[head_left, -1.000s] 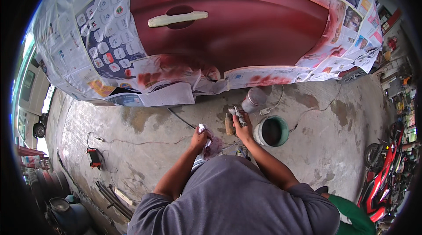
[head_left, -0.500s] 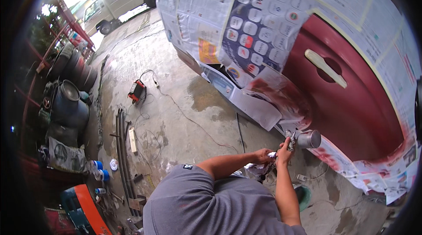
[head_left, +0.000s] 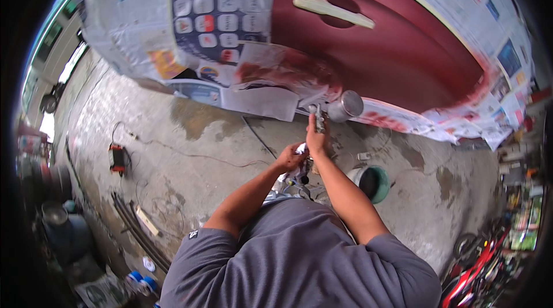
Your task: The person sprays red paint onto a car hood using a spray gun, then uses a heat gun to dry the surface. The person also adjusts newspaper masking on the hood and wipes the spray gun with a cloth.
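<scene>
My right hand (head_left: 316,138) is wrapped round the grip of a spray gun (head_left: 319,119) with a round metal cup (head_left: 345,106). The gun is close to the lower edge of a red car door panel (head_left: 397,54). Just left of it and lower, my closed left hand (head_left: 290,159) pinches a crumpled white cloth or paper (head_left: 301,148), partly hidden by the fingers. Newspaper (head_left: 129,31) masks the car around the red panel, with red overspray along the margins. A pale door handle (head_left: 334,10) stands out on the panel.
A green bucket (head_left: 377,186) stands on the concrete to the right of my arms. At left lie a red-and-black device (head_left: 117,159), trailing cords, metal bars (head_left: 135,227) and a drum (head_left: 66,236). A red motorcycle (head_left: 478,267) is at lower right; a van (head_left: 49,57) stands far left.
My view has turned to the right, so the car panel and my hands sit further left in it. The bucket and motorcycle show more. Both hands keep their holds.
</scene>
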`<state>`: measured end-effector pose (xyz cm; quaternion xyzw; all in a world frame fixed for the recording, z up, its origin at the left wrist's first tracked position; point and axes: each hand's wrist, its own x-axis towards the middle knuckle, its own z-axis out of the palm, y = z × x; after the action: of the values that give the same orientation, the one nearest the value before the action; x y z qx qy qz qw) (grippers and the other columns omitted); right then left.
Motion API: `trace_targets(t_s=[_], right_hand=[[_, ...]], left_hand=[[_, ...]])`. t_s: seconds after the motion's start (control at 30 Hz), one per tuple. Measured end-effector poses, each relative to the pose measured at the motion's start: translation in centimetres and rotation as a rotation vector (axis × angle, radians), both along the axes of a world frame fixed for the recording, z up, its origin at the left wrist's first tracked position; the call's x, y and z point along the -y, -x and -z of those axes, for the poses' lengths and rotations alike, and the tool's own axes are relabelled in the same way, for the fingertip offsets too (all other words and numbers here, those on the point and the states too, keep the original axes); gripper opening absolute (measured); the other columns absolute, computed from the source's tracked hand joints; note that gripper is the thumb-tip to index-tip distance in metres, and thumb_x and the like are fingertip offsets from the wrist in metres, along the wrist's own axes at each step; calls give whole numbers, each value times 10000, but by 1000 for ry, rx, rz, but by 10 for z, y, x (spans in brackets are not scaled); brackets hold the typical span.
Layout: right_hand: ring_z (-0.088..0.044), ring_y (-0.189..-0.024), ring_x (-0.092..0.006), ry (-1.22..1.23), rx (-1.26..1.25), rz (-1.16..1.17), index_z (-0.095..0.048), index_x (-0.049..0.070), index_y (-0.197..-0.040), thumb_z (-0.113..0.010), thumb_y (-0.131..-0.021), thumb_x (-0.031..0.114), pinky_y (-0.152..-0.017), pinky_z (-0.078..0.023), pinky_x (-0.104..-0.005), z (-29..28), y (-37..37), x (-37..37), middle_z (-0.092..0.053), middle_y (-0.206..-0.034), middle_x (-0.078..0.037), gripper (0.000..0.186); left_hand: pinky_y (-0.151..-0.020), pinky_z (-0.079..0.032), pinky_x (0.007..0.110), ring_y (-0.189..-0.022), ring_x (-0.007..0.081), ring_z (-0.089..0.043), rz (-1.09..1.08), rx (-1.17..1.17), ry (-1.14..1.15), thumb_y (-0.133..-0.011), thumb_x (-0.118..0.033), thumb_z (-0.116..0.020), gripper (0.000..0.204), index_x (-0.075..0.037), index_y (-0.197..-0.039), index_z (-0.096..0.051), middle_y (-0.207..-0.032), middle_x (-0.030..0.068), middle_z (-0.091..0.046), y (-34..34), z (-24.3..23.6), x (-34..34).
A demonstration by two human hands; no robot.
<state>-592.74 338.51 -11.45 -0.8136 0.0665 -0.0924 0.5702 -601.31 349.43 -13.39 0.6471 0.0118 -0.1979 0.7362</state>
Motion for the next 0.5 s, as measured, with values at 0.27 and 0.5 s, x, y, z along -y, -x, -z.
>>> trace_targets(t_s=[0.27, 0.5], right_hand=[[-658, -1006, -389, 28, -50, 23, -630, 42, -1202, -598, -966, 447, -856, -513, -427, -45, 8, 6, -695, -1082, -207, 469], [-711, -722, -245, 38, 0, 11, -623, 33, -1266, -642, -941, 445, -702, -552, -369, -34, 12, 2, -714, -1027, -188, 526]], left_hand=[[-554, -445, 288, -609, 87, -553, 30, 10, 2, -966, -189, -631, 244, -42, -1158, -602, -763, 6, -623, -9, -9, 10], [-535, -482, 288, -596, 110, -579, 50, -76, 102, -972, -159, -588, 237, -54, -1184, -606, -793, 25, -625, -3, -19, 6]])
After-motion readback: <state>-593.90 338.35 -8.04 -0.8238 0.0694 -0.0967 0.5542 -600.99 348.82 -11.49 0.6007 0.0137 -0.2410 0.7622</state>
